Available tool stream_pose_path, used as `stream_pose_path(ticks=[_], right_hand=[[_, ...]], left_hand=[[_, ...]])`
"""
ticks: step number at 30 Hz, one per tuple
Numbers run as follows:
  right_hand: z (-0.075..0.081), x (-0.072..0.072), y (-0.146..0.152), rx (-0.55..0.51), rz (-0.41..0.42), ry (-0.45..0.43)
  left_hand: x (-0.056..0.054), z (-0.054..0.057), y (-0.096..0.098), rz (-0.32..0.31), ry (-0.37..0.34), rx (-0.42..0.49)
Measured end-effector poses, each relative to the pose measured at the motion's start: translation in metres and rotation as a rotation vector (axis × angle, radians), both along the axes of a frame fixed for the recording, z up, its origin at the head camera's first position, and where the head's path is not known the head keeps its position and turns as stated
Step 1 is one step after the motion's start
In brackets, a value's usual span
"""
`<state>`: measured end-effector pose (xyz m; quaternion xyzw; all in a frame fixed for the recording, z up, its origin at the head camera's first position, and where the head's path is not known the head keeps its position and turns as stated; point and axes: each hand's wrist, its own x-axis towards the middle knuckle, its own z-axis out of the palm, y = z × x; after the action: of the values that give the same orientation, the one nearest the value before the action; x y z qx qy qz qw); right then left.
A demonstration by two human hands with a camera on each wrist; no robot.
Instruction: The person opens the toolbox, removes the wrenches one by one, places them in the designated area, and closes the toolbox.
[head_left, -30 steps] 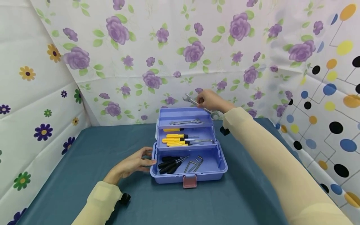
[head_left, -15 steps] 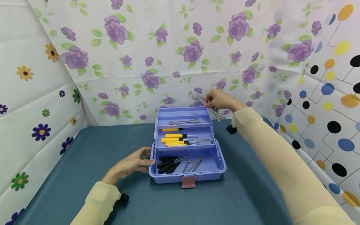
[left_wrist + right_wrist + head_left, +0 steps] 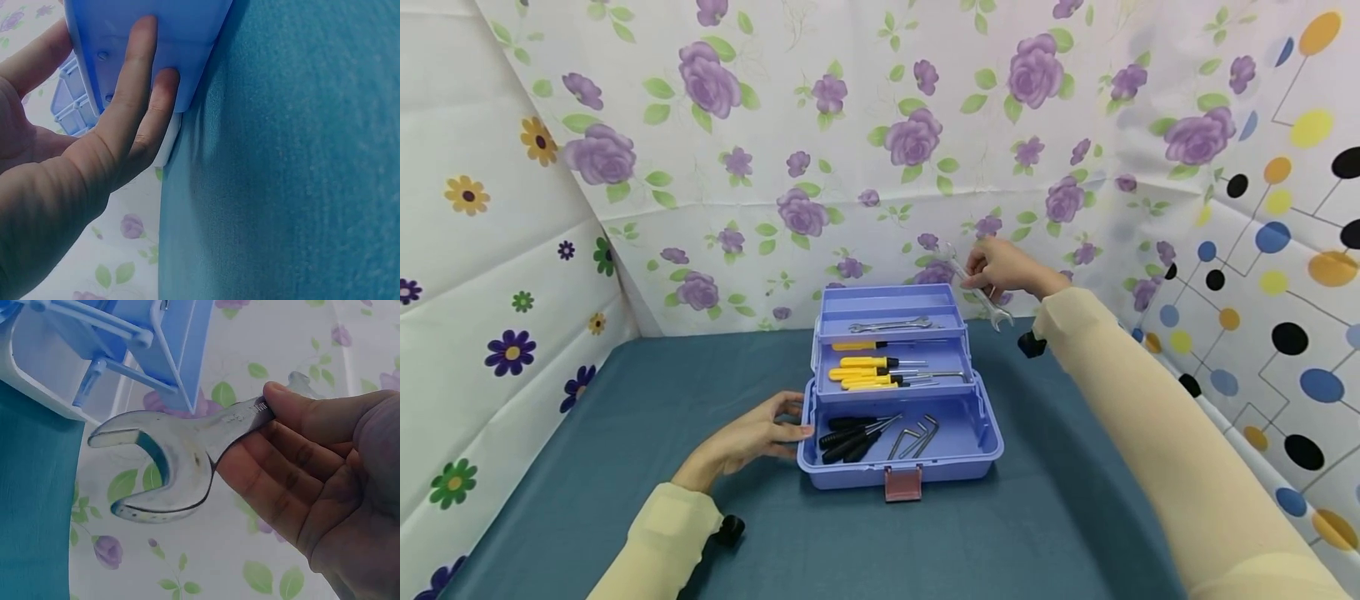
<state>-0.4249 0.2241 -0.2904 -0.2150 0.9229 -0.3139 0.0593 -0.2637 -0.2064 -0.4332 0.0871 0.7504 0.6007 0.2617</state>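
Observation:
A silver open-end wrench [image 3: 972, 288] is pinched at its shaft by my right hand [image 3: 1006, 265], up beside the top right corner of the blue toolbox [image 3: 906, 477]. One broad forked end of the wrench [image 3: 181, 469] fills much of the right wrist view; the toolbox stands beyond it. My left hand [image 3: 752, 435] rests against the toolbox's left side. In the left wrist view, two nearly straight fingers [image 3: 134, 75] touch the outer wall. The toolbox stands with its tiers spread. Wrenches [image 3: 891, 324] lie in the top tier.
Yellow-handled screwdrivers [image 3: 868, 373] lie in the middle tier. Black-handled screwdrivers [image 3: 853, 442] and hex keys [image 3: 921, 437] lie in the bottom. A reddish latch [image 3: 902, 485] hangs at the front. Blue-green cloth [image 3: 925, 550] covers the table, with a flowered curtain [image 3: 850, 150] behind.
My right hand has moved to the right with the wrench, from above the top tier to beside the toolbox's corner, and the wrench has turned steeper. My left hand stays at the toolbox.

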Motion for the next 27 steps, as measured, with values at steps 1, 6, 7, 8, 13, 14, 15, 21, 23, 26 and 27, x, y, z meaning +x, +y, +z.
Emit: stream_pose_path(ticks=[1,6,7,8,13,14,15,21,23,26,27], right_hand=[[0.000,0.000,0.002,-0.005,-0.004,-0.010],[-0.001,0.003,0.015,-0.021,-0.034,-0.066],[-0.001,0.003,0.018,-0.023,-0.039,-0.074],[-0.002,0.003,0.020,-0.022,-0.041,-0.077],[-0.005,0.004,0.030,-0.035,-0.056,-0.090],[-0.006,0.004,0.032,-0.038,-0.059,-0.093],[-0.007,0.004,0.034,-0.042,-0.065,-0.096],[-0.013,0.006,0.047,-0.065,-0.088,-0.104],[-0.015,0.007,0.050,-0.070,-0.088,-0.105],[-0.017,0.010,0.054,-0.085,-0.085,-0.107],[-0.018,0.012,0.055,-0.093,-0.086,-0.109]], left_hand=[[0.000,0.000,0.000,0.001,-0.001,0.002],[0.002,0.000,0.001,0.009,-0.006,0.004],[0.002,0.001,0.001,0.012,-0.006,0.003],[0.002,0.001,0.001,0.014,-0.006,0.002],[0.001,0.001,0.001,0.015,-0.003,0.001],[0.001,0.001,0.001,0.015,-0.003,0.001],[0.001,0.001,0.001,0.014,-0.002,0.001],[0.001,0.001,0.000,0.013,0.000,0.001],[0.001,0.001,0.000,0.014,-0.001,0.002],[0.001,0.001,0.000,0.014,-0.003,0.002],[0.001,0.001,0.000,0.015,-0.004,0.003]])
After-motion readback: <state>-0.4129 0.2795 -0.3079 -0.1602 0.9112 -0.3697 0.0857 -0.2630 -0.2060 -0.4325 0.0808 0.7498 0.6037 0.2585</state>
